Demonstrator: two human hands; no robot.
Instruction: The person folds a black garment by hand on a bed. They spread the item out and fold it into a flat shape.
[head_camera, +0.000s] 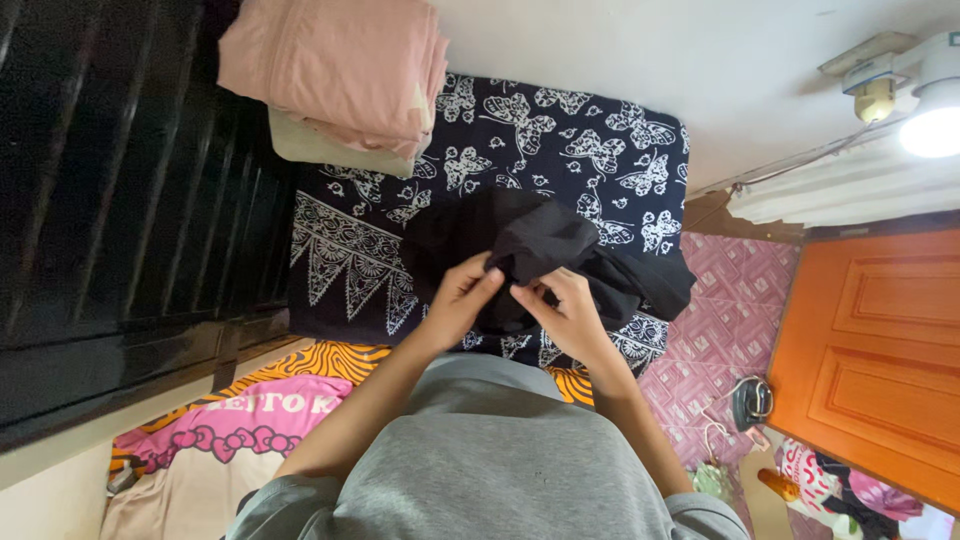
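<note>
While both hands meet over the middle of the bed, the person works a black garment (560, 255) that lies bunched on a dark blue cloth printed with white butterflies (560, 140). The left hand (462, 295) pinches a fold of the black fabric between thumb and fingers, and the right hand (565, 305) grips the same edge just beside it, so the two hands sit close together, both closed on the cloth. The garment spreads from the hands toward twelve and three o'clock, one end trailing over the edge of the printed cloth at about three o'clock.

By the look of it, the step in hand is finding and straightening an edge or seam of the garment, an early stage of folding it. A sensible next move would call for drawing the hands apart along that edge to pull the fabric flat, which needs free room on the printed cloth.

At eleven o'clock a stack of folded pink and beige linens (340, 75) rests on the far corner, well apart from the hands. At seven o'clock lies a pink and orange striped blanket (270, 410). An orange door (875, 350) stands at four o'clock, with a pink patterned floor (720, 330) before it. Nothing lies between the hands and the garment; only its own bunched folds hinder a clean spread.
</note>
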